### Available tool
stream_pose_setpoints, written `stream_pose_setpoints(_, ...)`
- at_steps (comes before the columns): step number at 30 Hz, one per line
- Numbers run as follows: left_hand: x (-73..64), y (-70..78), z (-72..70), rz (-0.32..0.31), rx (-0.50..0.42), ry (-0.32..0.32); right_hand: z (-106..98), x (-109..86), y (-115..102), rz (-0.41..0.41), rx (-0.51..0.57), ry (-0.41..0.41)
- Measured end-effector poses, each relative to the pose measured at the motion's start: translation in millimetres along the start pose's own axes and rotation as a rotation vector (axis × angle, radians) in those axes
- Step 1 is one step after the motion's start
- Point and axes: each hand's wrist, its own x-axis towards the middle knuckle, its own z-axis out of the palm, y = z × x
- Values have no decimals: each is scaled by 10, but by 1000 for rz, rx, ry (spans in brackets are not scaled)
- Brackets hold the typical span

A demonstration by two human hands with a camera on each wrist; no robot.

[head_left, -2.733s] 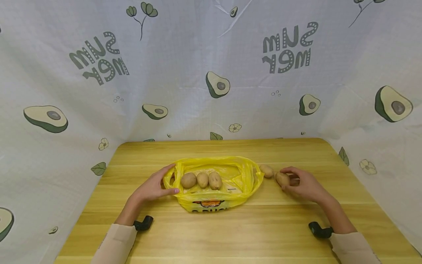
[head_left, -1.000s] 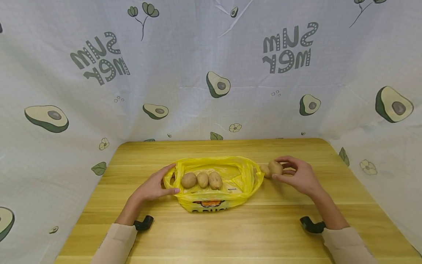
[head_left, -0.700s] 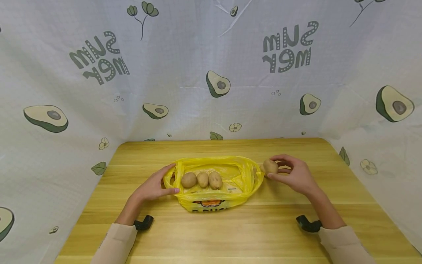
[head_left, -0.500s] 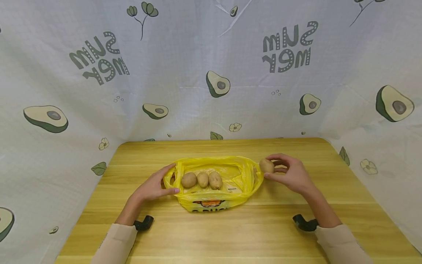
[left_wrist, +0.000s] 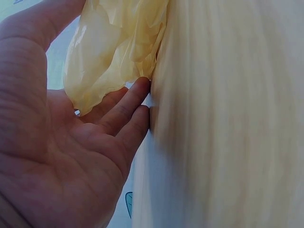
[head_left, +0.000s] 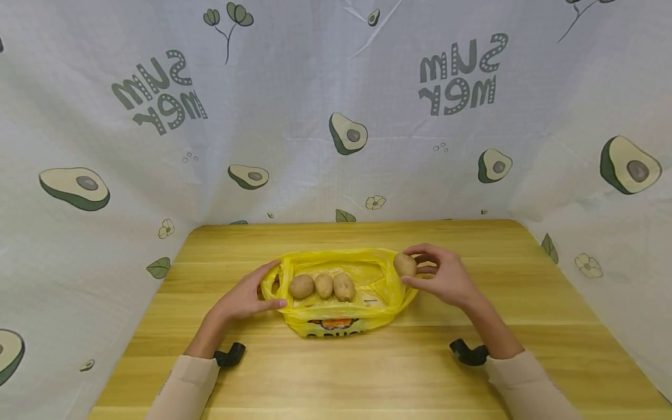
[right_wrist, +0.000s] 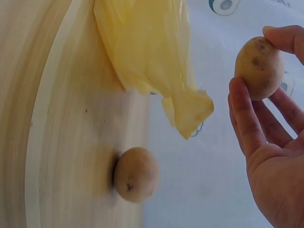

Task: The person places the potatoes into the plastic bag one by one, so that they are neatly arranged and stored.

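Note:
A yellow plastic bag [head_left: 367, 326] with dark lettering and an orange print lies open on the table. Inside it, three potatoes [head_left: 324, 286] sit in a row. My left hand [head_left: 243, 296] holds the bag's left end, thumb over the front rim and fingers at the back; in the left wrist view its fingertips meet the wood. Between thumb and fingertips, my right hand [head_left: 438, 274] grips a potato [right_wrist: 259, 68], raised at the bag's right end. Another potato [right_wrist: 137, 174] rests on the table in the right wrist view, hidden by the right hand in the head view.
The wooden table [head_left: 357, 379] stretches out around the bag on every side. Behind it and along both sides hangs a white curtain [head_left: 294, 146] printed with avocados. Each wrist wears a small black device [head_left: 229, 354].
My right hand has picked the potato up from the table and carried it left, past the other potato, to the bag's right end. The left hand and the bag stay in place.

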Motion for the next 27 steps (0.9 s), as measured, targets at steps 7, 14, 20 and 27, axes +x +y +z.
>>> stream_pose_setpoints(7,5,-12,-2,6,6,-2,141,54,-38,-14,18,-25)
stream_pose_setpoints(14,6,-5,-4,-1,-1,-1,280,116,-38,-19,42,-57)
stream_pose_setpoints(20,7,6,-17,13,-2,2,393,158,-41,-13,26,-88)
stream_pose_setpoints(27,11,6,-15,7,4,-1,543,198,-44,-1,-2,-140)
